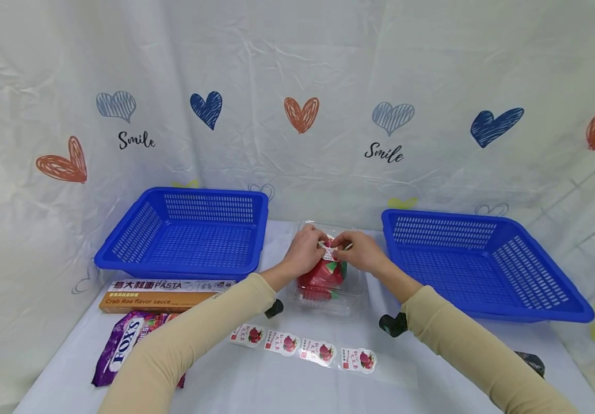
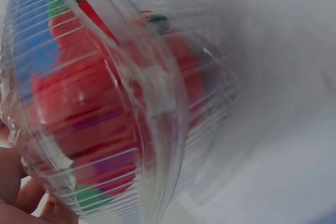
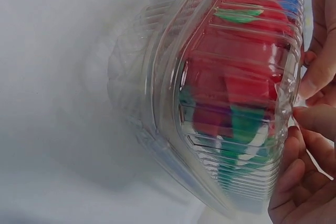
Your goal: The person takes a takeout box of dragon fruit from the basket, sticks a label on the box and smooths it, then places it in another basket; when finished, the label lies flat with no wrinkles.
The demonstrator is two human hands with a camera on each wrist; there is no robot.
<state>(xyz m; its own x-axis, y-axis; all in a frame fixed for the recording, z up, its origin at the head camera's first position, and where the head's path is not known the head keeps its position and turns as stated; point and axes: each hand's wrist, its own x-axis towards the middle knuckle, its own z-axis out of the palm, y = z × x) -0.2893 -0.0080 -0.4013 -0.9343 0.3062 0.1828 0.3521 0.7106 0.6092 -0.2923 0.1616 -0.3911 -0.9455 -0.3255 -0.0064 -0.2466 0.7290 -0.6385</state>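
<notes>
A clear plastic clamshell box [image 1: 351, 287] stands mid-table between the baskets, with a red and green fruit-like item [image 1: 323, 275] inside. On top of its lid is a small white sticker [image 1: 330, 253] with red print. My left hand [image 1: 305, 248] pinches the sticker's left side between thumb and fingertips. From the other side my right hand [image 1: 362, 251] pinches its right edge. The right wrist view shows the right fingers [image 3: 302, 169] close against the lid, facing the left hand [image 3: 323, 51]. In the left wrist view the left fingers [image 2: 26, 198] are partly cut off.
Blue baskets stand at left [image 1: 201, 244] and right [image 1: 463, 270]. By the left sleeve lie a pasta box [image 1: 157, 299] and a purple FOX'S bag [image 1: 124, 345]. A strip of dragon-fruit stickers [image 1: 319, 351] lies in front. Dark objects [image 1: 393, 325] sit beside the forearms.
</notes>
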